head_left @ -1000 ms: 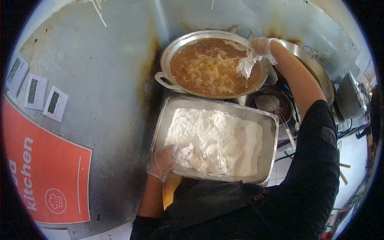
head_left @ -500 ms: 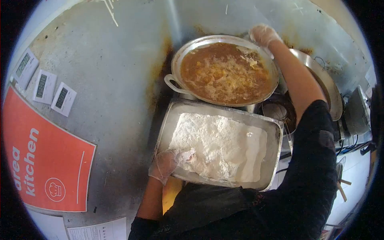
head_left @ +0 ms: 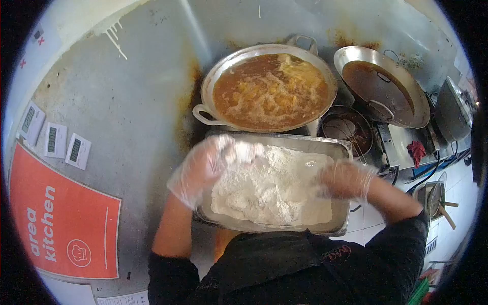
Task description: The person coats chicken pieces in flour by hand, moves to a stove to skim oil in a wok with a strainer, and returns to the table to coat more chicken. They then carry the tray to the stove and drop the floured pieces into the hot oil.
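My left hand (head_left: 206, 162), in a clear plastic glove, grips a flour-coated piece (head_left: 243, 152) above the left side of the metal tray (head_left: 335, 146). White flour (head_left: 269, 188) covers much of the tray's bottom. Over the tray's right part is my right hand (head_left: 343, 179), gloved too and blurred by motion; its fingers are smeared, and whether it holds anything is unclear. Just behind the tray stands a large two-handled pan (head_left: 208, 86) of bubbling brown oil (head_left: 272, 91) with pale golden pieces frying in it.
A second pan (head_left: 419, 96) with dark oil stands at the back right. Between the pans and tray sits a round pot with a strainer (head_left: 346, 129). Three timers (head_left: 55, 140) and an orange sign (head_left: 66, 218) are at left. A red cloth (head_left: 416, 153) lies at right.
My right hand has come back from the far rim of the oil pan to the tray. My left hand has risen with the floured piece. The view has shifted, showing more of the second pan.
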The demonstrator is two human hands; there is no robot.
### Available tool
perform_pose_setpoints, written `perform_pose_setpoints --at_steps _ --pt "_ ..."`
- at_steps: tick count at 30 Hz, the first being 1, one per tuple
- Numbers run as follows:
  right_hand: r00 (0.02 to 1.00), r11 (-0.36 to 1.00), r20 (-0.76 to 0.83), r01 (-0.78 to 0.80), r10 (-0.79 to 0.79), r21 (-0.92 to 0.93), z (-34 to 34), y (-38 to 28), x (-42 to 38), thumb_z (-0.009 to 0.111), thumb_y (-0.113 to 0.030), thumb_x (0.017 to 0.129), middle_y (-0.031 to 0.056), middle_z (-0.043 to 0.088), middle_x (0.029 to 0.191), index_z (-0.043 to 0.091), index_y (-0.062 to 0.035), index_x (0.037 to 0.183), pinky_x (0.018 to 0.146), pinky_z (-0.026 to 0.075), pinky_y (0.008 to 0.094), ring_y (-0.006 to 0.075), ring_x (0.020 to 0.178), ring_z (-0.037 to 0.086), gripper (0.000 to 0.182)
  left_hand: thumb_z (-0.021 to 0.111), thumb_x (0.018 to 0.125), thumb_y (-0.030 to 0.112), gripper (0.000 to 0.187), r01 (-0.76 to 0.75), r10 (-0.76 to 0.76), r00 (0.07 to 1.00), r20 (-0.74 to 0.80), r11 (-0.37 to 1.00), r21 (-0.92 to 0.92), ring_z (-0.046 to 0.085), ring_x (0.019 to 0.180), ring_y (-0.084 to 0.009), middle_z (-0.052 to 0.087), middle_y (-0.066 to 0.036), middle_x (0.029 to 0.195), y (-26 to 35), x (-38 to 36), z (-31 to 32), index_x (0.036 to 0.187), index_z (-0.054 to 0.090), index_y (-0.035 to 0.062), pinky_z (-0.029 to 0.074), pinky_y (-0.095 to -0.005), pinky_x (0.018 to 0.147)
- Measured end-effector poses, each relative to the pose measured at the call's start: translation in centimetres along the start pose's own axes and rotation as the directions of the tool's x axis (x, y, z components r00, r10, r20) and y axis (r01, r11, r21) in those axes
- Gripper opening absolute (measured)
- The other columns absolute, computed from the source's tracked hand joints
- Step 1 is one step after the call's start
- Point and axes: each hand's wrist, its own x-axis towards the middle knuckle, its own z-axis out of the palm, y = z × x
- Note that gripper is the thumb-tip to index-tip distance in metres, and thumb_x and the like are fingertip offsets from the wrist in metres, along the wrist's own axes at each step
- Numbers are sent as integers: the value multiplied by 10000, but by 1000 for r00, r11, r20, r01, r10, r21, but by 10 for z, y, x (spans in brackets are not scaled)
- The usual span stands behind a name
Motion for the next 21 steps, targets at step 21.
perform_pose_setpoints --at_steps 21 --pt "887 699 -27 -343 460 628 63 -24 -70 494 -423 957 165 677 975 680 -108 1067 842 503 453 356 920 646 382 585 861 92 167 138 -351 935 50 491 860 675 966 -339 678 -211 1033 -176 243 34 948 696 1 552 -416 808"
